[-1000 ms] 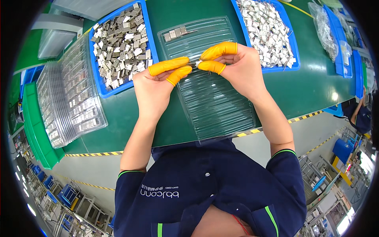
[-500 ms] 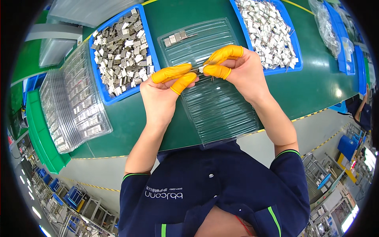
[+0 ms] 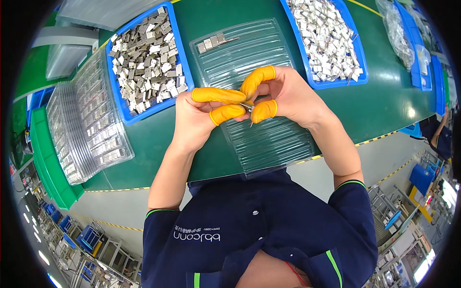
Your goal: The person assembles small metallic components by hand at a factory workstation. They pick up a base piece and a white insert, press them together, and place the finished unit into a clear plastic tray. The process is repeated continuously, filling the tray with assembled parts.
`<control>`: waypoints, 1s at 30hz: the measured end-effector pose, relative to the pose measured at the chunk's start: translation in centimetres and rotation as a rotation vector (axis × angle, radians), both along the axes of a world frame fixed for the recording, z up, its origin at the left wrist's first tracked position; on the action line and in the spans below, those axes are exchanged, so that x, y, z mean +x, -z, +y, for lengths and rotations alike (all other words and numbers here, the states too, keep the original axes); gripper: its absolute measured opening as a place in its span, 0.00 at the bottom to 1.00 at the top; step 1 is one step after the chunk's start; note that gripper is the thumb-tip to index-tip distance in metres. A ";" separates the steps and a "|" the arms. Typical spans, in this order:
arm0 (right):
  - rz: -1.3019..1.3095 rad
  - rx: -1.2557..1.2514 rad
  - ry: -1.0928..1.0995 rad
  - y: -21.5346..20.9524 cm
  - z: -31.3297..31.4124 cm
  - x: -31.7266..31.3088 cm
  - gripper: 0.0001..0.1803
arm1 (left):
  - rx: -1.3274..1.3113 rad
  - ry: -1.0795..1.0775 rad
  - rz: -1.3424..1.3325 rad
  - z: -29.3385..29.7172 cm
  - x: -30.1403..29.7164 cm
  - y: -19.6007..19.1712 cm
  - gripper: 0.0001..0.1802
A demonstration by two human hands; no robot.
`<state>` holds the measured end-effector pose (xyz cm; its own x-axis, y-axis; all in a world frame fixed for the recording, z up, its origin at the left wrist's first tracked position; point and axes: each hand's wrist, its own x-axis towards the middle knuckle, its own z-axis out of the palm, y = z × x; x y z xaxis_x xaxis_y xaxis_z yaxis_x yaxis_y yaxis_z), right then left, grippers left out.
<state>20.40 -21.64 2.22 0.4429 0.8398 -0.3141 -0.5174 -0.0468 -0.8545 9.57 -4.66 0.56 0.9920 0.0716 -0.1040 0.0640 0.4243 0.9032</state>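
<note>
My left hand (image 3: 196, 115) and my right hand (image 3: 288, 96) meet above a clear ribbed plastic tray (image 3: 269, 149), with yellow finger cots on the thumbs and forefingers. Between the fingertips is a small metal connector part (image 3: 248, 106), gripped from the left by one pinch and from the right by the other. Thin leads poke out below the right fingertips; the white piece seen there earlier is mostly covered by the fingers. At the tray's far left end lie several assembled metal connectors (image 3: 211, 42) in one groove.
A blue bin (image 3: 186, 62) of loose metal shells stands to the left. Another blue bin (image 3: 363, 62) holds white pieces with leads, at the right. Further left are stacked clear trays (image 3: 117, 139) filled with parts, beside a green bin (image 3: 53, 165). A plastic bag (image 3: 396, 36) lies far right.
Both hands have come slightly nearer to me and closer together. The metal part and the white piece, apart before, are now pressed together between the fingertips.
</note>
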 end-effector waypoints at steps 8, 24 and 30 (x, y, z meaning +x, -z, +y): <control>-0.363 0.042 0.296 -0.2 0.8 -0.6 0.11 | -0.054 -0.158 -0.034 -1.0 0.6 -0.2 0.16; -2.020 -0.450 0.367 1.3 5.0 5.0 0.08 | 1.413 0.034 -0.090 -5.4 -6.3 0.3 0.32; -1.945 -0.436 0.322 2.8 4.6 4.9 0.09 | 1.423 0.085 -0.106 -4.5 -6.9 0.4 0.32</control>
